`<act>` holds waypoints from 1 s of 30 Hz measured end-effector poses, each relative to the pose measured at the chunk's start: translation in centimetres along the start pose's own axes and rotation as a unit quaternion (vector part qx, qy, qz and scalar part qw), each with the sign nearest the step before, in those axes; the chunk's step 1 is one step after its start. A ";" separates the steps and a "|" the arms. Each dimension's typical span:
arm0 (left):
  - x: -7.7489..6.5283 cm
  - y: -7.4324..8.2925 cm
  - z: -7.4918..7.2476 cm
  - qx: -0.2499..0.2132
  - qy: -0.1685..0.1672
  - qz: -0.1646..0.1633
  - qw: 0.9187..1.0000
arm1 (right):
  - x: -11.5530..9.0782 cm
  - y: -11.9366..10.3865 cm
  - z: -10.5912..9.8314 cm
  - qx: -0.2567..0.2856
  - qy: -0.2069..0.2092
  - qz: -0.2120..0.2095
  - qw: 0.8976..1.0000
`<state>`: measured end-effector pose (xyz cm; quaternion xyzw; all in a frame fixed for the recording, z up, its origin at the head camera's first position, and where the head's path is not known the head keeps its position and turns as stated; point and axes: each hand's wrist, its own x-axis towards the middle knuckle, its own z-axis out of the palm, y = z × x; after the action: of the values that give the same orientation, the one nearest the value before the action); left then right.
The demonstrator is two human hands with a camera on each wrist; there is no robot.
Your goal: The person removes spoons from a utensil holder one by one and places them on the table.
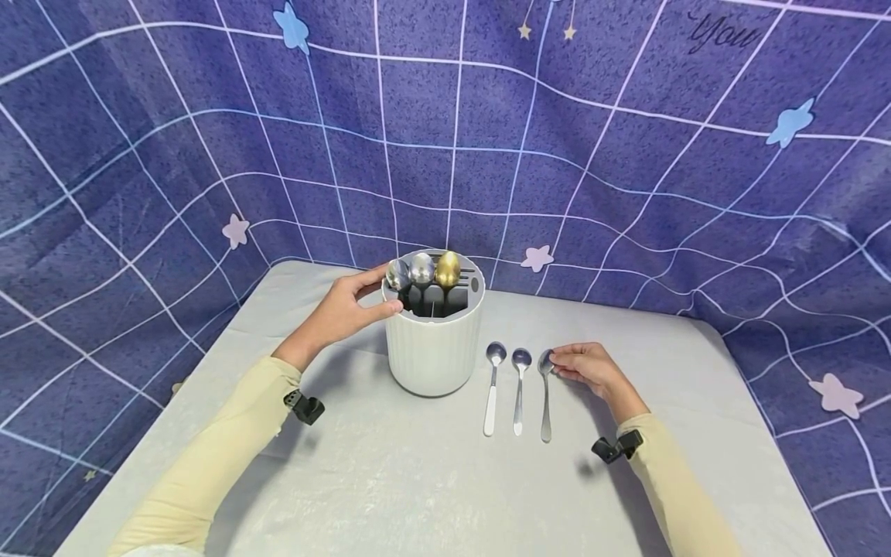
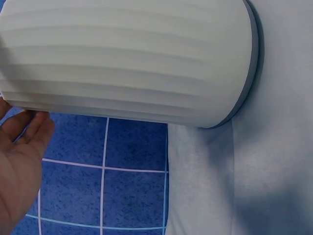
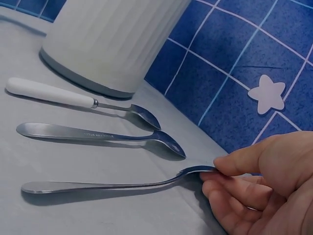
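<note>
In the head view, the rim of a white ribbed utensil holder [image 1: 433,360] is held between the thumb and fingers of the left hand [image 1: 344,308], while the bowl of a plain metal spoon [image 1: 546,406] is pinched by the fingertips of the right hand [image 1: 590,367], its handle laid towards the person on the pale table [image 1: 390,487]. Two silver spoons [image 1: 421,269] and a gold spoon [image 1: 448,268] are stood bowl-up in the holder, just beside the left hand. In the left wrist view, the left fingers are seen against the holder's side near its top; the wall looks rigid, and some friction is probably lent by its ribs. In the right wrist view, the pinched spoon is judged light, stiff and hardly fragile, but slippery where polished; a surer hold would likely be found at the raised neck, next to the right fingers. Between the right hand and the holder, a short metal spoon [image 3: 98,133] and a white-handled spoon [image 3: 54,92] are laid side by side, standing in the way of a low sideways path.
</note>
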<state>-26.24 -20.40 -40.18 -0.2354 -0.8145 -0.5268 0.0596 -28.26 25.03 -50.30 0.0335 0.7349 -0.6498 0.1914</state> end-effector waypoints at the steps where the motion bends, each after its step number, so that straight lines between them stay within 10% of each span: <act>1: 0.0 0.0 0.0 0.000 0.001 0.000 1.000 | -0.1 0.0 0.0 0.004 -0.003 0.000 1.000; 30: -0.2 0.4 0.1 0.002 0.003 0.005 1.000 | -3.6 -3.0 -0.7 -0.091 0.023 -0.034 0.995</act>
<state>-25.89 -20.28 -39.95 -0.2380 -0.8139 -0.5260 0.0651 -25.99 26.00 -46.22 0.0061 0.7959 -0.5854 0.1544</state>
